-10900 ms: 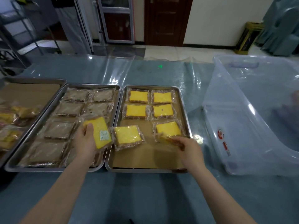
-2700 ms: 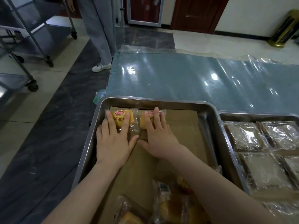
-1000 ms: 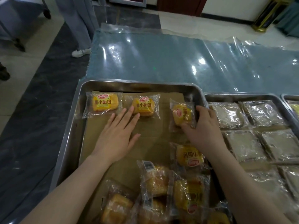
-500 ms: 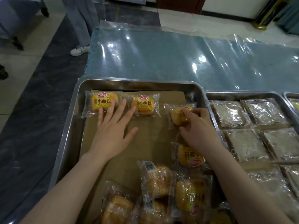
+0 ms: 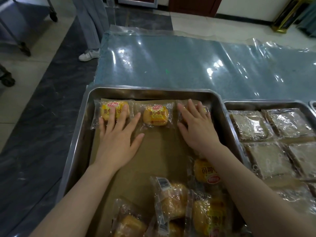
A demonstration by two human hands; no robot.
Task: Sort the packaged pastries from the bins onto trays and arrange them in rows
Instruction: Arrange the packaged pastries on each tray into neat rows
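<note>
On the tray (image 5: 150,90), left hand (image 5: 118,144) flat, right hand (image 5: 198,130) now flat over 3rd bun (image 5: 204,109)

Blue-grey cloth-topped table (image 5: 171,69) under clear plastic sheeting (image 5: 277,47). At its far-left corner, a person's grey trousers (image 5: 92,19) and 1 white sneaker (image 5: 89,55); farther left, a wheeled steel cart (image 5: 24,14).

Left hand (image 5: 118,144), right hand (image 5: 198,132) bare; forearms bare to frame edge

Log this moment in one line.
left hand: flat on far-left bun packet | right hand: flat on far-right bun packet | far row: three packets
</note>
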